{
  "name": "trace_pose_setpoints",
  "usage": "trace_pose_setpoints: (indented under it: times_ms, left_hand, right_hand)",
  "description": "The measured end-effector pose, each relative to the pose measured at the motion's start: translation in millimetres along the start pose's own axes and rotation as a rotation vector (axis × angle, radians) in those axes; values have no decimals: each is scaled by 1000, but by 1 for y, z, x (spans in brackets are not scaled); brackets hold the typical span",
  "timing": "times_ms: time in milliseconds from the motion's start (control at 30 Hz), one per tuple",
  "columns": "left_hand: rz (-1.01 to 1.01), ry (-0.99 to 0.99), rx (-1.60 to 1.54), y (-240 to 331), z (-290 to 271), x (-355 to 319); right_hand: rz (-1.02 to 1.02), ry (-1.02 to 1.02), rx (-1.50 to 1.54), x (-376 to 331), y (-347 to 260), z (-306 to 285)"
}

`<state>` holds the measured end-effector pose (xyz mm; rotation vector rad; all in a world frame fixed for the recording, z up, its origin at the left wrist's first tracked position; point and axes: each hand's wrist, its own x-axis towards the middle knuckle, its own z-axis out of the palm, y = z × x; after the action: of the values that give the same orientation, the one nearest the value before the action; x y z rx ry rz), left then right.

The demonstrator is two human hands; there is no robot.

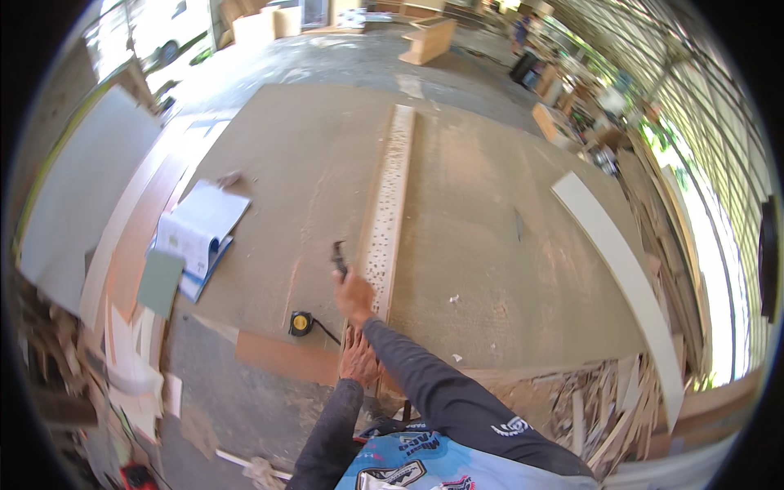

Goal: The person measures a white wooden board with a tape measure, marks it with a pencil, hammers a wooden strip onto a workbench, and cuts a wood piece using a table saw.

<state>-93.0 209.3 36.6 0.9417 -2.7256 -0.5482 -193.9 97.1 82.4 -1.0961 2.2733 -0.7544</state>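
Observation:
A long, narrow pale wooden strip (pixel 386 208), dotted with many small dark spots or holes, runs away from me across the large brown work surface (pixel 490 245). At its near end my left hand (pixel 359 359) presses down, fingers stretched out flat on it. Just beyond, my right hand (pixel 355 298) is closed around a dark hand tool (pixel 339 257) with a short crosswise head, held just left of the strip; its exact kind is unclear. Left of my hands rests a black and yellow tape measure (pixel 300 323), with a dark strap or cord trailing towards the strip.
An open binder of papers (pixel 192 229) and a green sheet (pixel 160 282) lie at the left edge. A long white board (pixel 621 278) lies along the right side. Wood offcuts (pixel 596 408) are heaped at the near right. Boards lean on the far left.

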Motion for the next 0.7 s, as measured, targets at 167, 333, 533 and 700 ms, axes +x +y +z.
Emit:
trace_pose_setpoints:
  times_ms: [167, 333, 533, 700]
  left_hand:
    - [40, 79, 64, -10, 23, -3]
    - [-64, -76, -58, 8, 2, 1]
    - [-5, 46, 56, -6, 17, 0]
    - [-69, -99, 245, -31, 33, 27]
  right_hand:
    - [-598, 32, 69, -35, 22, 20]
    - [-567, 65, 282, -88, 116, -39]
    - [-117, 801, 202, -224, 336, -164]
    - [490, 1207, 190, -418, 514, -238]
